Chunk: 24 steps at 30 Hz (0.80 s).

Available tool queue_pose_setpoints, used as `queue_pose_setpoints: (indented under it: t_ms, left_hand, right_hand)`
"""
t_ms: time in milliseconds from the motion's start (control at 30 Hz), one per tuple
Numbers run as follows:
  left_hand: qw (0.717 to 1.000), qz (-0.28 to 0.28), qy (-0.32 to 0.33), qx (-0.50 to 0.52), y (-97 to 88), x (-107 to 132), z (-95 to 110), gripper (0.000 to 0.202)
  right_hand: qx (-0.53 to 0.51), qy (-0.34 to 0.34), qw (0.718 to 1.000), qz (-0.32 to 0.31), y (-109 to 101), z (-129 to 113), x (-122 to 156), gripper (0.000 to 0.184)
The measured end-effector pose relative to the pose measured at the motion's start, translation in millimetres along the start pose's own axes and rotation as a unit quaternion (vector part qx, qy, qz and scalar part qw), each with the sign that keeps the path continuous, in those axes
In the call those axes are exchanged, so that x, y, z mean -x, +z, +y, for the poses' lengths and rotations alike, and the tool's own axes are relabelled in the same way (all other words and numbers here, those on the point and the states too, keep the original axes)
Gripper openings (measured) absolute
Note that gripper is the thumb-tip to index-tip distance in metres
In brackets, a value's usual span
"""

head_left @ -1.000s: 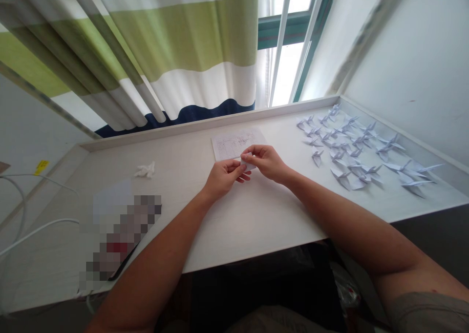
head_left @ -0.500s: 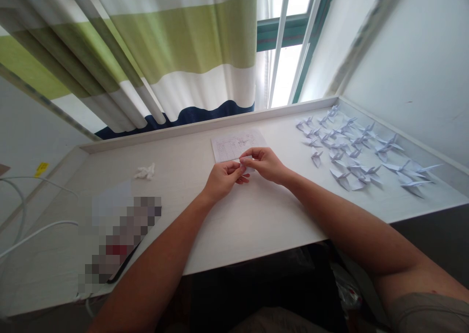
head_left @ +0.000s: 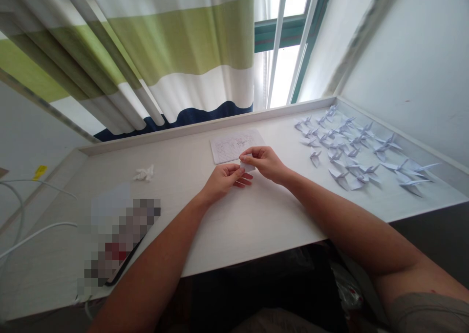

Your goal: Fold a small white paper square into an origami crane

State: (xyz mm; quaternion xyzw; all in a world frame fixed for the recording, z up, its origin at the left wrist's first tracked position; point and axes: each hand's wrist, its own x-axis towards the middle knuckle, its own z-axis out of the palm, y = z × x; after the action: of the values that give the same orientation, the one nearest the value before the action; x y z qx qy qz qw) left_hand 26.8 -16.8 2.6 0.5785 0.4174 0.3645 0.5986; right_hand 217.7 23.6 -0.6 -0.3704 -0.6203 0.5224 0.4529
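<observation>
A small piece of folded white paper (head_left: 248, 164) is held above the desk between both hands. My left hand (head_left: 224, 179) pinches its near left corner between thumb and index finger, with the other fingers stretched out beneath. At the paper's upper edge, my right hand (head_left: 266, 162) grips it with thumb and fingertips. Just behind the hands lies a printed sheet or pad (head_left: 234, 145) with a table on it. Several folded paper cranes (head_left: 339, 176) stand on the right part of the desk.
The white desk (head_left: 234, 225) has a raised back rim (head_left: 176, 137). On the left are a crumpled tissue (head_left: 144, 173), a pale sheet (head_left: 110, 203), a blurred-out dark-edged object (head_left: 124, 245) and white cables (head_left: 40, 229). A striped curtain (head_left: 183, 45) hangs behind.
The left fingers have spread a little beneath the paper, and more of its white face shows between the hands. Both hands stay in about the same place.
</observation>
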Motion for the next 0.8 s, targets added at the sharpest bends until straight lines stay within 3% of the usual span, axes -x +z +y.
queue_pose_setpoints:
  t_ms: [167,333,567,800]
  left_hand:
    - [0.999,0.025,0.012,0.016,0.3,-0.5,-1.3,0.049]
    - [1.000,0.018,0.011,0.012,0.6,-0.4,-1.6,0.047]
    - [1.000,0.005,0.017,0.015,0.1,-1.1,-3.0,0.046]
    - [0.999,-0.016,0.016,0.027,-1.1,-0.4,-2.1,0.047]
  right_hand:
    - [-0.065,0.028,0.997,0.003,-0.2,-2.9,-0.7,0.037]
    - [-0.019,0.021,1.000,0.000,-0.3,-1.4,-0.1,0.029]
    - [-0.016,0.006,1.000,-0.024,-0.5,-1.4,0.3,0.034]
    - [0.002,-0.004,1.000,-0.001,-0.7,-3.7,1.7,0.031]
